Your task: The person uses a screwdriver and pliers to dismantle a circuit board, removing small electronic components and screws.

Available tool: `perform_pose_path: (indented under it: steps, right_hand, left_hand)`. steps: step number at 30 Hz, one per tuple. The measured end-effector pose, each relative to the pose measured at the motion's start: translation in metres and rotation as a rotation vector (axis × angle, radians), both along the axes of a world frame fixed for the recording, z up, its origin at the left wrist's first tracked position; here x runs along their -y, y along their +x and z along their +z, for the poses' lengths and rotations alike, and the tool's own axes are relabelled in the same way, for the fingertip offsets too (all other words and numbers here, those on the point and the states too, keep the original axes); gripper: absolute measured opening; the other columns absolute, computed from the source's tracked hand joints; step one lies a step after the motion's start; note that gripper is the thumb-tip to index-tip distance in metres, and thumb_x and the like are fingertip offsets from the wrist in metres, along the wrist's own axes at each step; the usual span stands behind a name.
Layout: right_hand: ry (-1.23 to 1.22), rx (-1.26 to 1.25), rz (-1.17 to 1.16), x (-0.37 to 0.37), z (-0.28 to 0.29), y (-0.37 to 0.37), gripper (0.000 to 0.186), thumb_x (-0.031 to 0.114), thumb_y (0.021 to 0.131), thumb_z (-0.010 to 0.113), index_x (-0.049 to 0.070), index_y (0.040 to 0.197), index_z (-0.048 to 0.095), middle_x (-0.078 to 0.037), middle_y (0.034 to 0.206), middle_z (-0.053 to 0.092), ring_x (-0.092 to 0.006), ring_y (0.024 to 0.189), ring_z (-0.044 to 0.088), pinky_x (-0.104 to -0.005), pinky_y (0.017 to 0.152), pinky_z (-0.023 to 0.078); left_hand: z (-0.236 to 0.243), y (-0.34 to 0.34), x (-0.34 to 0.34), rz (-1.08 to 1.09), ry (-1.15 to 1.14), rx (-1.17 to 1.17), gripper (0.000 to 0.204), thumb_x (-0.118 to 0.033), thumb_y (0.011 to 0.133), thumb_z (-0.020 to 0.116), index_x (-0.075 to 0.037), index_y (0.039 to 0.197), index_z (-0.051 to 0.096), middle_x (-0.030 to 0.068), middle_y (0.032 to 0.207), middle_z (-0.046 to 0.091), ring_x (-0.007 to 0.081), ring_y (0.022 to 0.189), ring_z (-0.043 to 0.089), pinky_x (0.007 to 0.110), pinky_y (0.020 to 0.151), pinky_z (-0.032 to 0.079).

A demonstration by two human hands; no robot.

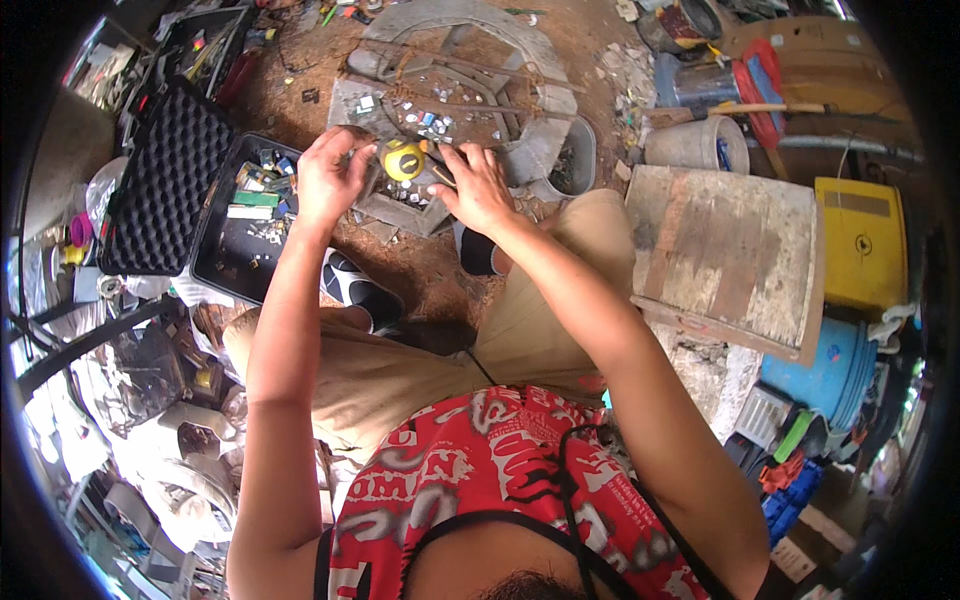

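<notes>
My left hand (332,178) is closed in a pinch, fingertips beside a round yellow object (403,160) with a dark mark on its face. Whatever it pinches is too small to make out. On the other side of that yellow object, my right hand (478,187) has its thumb and fingers around a thin dark tool (441,174), whose kind is unclear. Both hands are held out in front of my knees. Beyond them, a grey metal frame with a ring-shaped end (545,60) lies on the dirt floor, with small bright pieces (432,122) scattered on it.
Left of my left hand, an opened black case (215,255) holds small electronic parts and a green board (252,199); its lid (160,185) has egg-crate foam. A wooden board (725,255), grey bucket (695,146), yellow case (862,240) and blue tub (825,370) stand at right.
</notes>
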State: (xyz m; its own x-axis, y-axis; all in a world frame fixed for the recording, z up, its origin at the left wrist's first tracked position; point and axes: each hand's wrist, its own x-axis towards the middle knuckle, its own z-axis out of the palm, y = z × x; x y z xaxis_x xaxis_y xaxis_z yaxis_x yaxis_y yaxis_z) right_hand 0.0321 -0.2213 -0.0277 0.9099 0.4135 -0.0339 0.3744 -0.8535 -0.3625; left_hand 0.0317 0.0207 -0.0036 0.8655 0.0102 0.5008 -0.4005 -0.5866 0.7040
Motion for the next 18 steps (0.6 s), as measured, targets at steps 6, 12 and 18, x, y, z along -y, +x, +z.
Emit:
perform_pose_path:
  steps: [6, 12, 18]
  right_hand:
    - [1.032, -0.612, -0.148, 0.016, 0.117, 0.0, 0.073, 0.047, 0.093, 0.059, 0.009, 0.149, 0.032, -0.016, 0.135, 0.048, -0.0268, 0.117, 0.051, -0.0412, 0.099, 0.044]
    - [0.216, -0.499, 0.297, 0.032, 0.185, -0.027, 0.06, 0.026, 0.092, 0.062, -0.001, 0.141, 0.041, -0.02, 0.119, 0.06, -0.0313, 0.099, 0.063, -0.0398, 0.087, 0.051]
    - [0.12, -0.207, 0.181, 0.034, 0.187, -0.042, 0.046, 0.012, 0.087, 0.058, 0.0, 0.131, 0.05, -0.021, 0.097, 0.06, -0.0395, 0.084, 0.06, -0.0463, 0.075, 0.05]
  left_hand:
    - [0.018, -0.006, 0.007, -0.061, 0.123, -0.008, 0.013, -0.007, 0.077, 0.074, -0.003, 0.078, 0.061, 0.0125, 0.074, 0.059, 0.0335, 0.07, 0.061, 0.039, 0.059, 0.049]
    - [0.037, -0.014, 0.014, -0.122, 0.295, 0.064, 0.013, -0.014, 0.078, 0.074, -0.008, 0.078, 0.062, 0.0084, 0.082, 0.062, 0.0307, 0.073, 0.063, 0.039, 0.063, 0.052]
    - [0.047, -0.017, 0.01, -0.109, 0.061, 0.116, 0.025, -0.009, 0.079, 0.073, -0.008, 0.104, 0.072, 0.0088, 0.1, 0.07, 0.0284, 0.091, 0.068, 0.037, 0.082, 0.054]
